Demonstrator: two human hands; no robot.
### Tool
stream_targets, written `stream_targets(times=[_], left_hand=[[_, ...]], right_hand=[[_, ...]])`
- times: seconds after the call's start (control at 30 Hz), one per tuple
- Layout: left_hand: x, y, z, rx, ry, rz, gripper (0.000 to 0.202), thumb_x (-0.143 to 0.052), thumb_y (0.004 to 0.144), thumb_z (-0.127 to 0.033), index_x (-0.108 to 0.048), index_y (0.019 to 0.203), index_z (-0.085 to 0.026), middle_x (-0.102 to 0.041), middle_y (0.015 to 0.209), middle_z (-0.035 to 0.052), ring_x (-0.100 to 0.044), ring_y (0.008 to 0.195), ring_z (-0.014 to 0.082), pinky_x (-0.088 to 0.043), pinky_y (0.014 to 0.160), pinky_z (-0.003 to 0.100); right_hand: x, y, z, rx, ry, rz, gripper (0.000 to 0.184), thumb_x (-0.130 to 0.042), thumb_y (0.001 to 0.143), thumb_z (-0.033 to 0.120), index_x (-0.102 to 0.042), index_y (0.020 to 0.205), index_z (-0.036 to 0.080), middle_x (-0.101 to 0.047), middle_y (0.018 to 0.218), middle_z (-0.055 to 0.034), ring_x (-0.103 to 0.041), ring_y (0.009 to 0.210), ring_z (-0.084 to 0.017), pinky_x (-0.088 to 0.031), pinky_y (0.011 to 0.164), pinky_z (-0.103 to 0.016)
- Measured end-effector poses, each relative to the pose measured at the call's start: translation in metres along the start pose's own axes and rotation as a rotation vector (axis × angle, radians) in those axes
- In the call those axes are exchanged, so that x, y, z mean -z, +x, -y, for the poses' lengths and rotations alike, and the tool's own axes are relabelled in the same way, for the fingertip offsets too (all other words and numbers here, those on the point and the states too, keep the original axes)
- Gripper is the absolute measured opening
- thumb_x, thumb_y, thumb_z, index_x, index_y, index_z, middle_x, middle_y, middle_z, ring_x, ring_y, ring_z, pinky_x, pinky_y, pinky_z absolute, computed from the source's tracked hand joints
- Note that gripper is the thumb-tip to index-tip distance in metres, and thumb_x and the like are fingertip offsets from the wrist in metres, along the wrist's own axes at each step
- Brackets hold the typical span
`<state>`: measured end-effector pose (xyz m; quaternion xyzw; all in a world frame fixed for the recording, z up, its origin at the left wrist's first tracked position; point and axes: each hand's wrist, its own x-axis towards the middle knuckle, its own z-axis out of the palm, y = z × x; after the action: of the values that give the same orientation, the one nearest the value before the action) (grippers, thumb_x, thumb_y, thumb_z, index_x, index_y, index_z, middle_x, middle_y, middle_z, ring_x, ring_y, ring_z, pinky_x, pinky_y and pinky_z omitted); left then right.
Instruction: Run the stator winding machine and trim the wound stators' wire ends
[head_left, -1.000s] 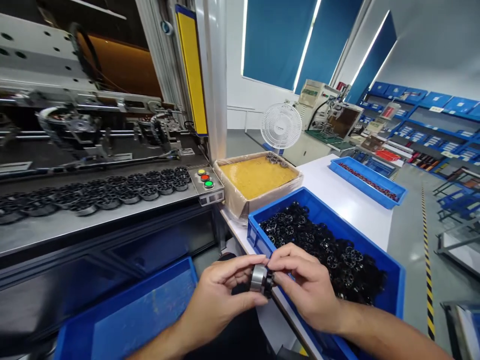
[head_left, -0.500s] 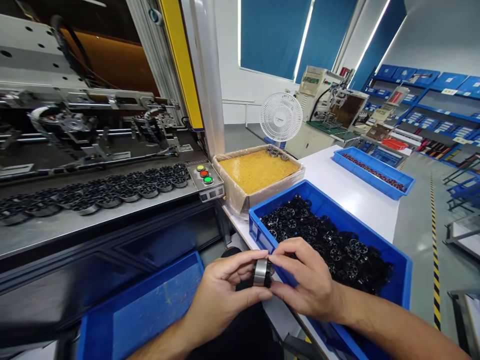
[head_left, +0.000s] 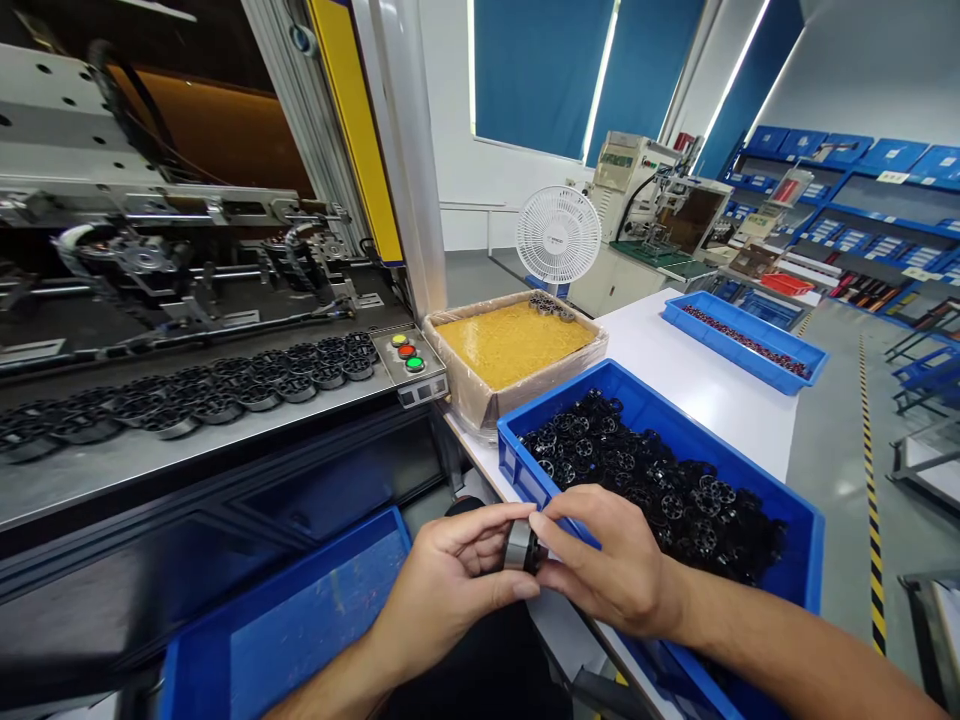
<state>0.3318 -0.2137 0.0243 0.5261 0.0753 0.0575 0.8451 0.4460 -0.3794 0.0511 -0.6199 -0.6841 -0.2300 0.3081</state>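
Between my two hands is a small round part, a silver metal ring with a black plastic piece in its right side (head_left: 519, 546). My left hand (head_left: 442, 575) grips the metal ring from the left, thumb below and fingers above. From the right, my right hand (head_left: 611, 560) pinches the black side with thumb and fingertips, which partly hide it. Just beyond my right hand stands a blue bin (head_left: 806, 540) heaped with black spoked plastic parts (head_left: 645, 470). Similar black and silver round parts (head_left: 296, 385) sit in rows on the machine's metal ledge at the left.
A control box (head_left: 412, 362) with yellow, red and green buttons sits at the ledge's end. Beside it is a plastic-lined box (head_left: 480, 395) with a yellow surface. An open blue tray (head_left: 300, 630) lies low on the left. Farther off are a white fan (head_left: 559, 235) and a long blue tray (head_left: 742, 345).
My right hand's fingers have shifted slightly left and closed further over the black side of the part. My left hand keeps its grip. The view has moved a little.
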Motion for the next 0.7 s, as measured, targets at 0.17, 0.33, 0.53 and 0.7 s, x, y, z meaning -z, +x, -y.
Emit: stream_targets(times=[0.17,0.33,0.53,0.7], left_hand=[[-0.002,-0.004,0.011,-0.108,0.072,0.026,0.049,-0.082,0.074,-0.021,-0.070,0.121,-0.021,-0.077,0.114,0.0067,-0.072,0.107,0.0240,-0.058,0.092,0.028],[-0.002,-0.012,0.017,-0.176,0.293,0.073,0.050,-0.056,0.096,-0.029,-0.048,0.145,-0.023,-0.055,0.147,0.0082,-0.051,0.136,0.0231,-0.039,0.115,0.034],[0.004,-0.019,0.022,-0.249,0.456,0.200,0.051,-0.050,0.099,-0.024,-0.038,0.148,-0.033,-0.047,0.154,0.0034,-0.046,0.140,0.0212,-0.037,0.116,0.031],[0.002,-0.016,0.024,-0.425,0.569,0.178,0.049,-0.048,0.099,-0.018,-0.042,0.142,-0.040,-0.064,0.138,-0.0027,-0.062,0.124,0.0157,-0.046,0.104,0.020]], right_hand=[[-0.004,-0.002,0.002,-0.053,0.043,-0.023,0.034,-0.060,0.092,0.020,-0.056,0.124,0.010,-0.067,0.095,-0.0144,-0.064,0.088,-0.023,-0.060,0.073,-0.039],[-0.007,-0.003,-0.001,-0.085,0.099,-0.036,0.045,-0.070,0.087,0.022,-0.056,0.128,0.012,-0.067,0.102,-0.0148,-0.064,0.098,-0.025,-0.059,0.083,-0.042],[-0.010,0.001,-0.008,-0.448,0.468,-0.078,0.053,-0.075,0.082,0.046,-0.064,0.124,0.016,-0.069,0.105,-0.0125,-0.067,0.095,-0.021,-0.058,0.084,-0.036],[-0.012,0.000,-0.003,-0.395,0.559,-0.103,0.038,-0.072,0.086,0.037,-0.068,0.117,0.014,-0.072,0.097,-0.0116,-0.068,0.091,-0.019,-0.059,0.080,-0.032]])
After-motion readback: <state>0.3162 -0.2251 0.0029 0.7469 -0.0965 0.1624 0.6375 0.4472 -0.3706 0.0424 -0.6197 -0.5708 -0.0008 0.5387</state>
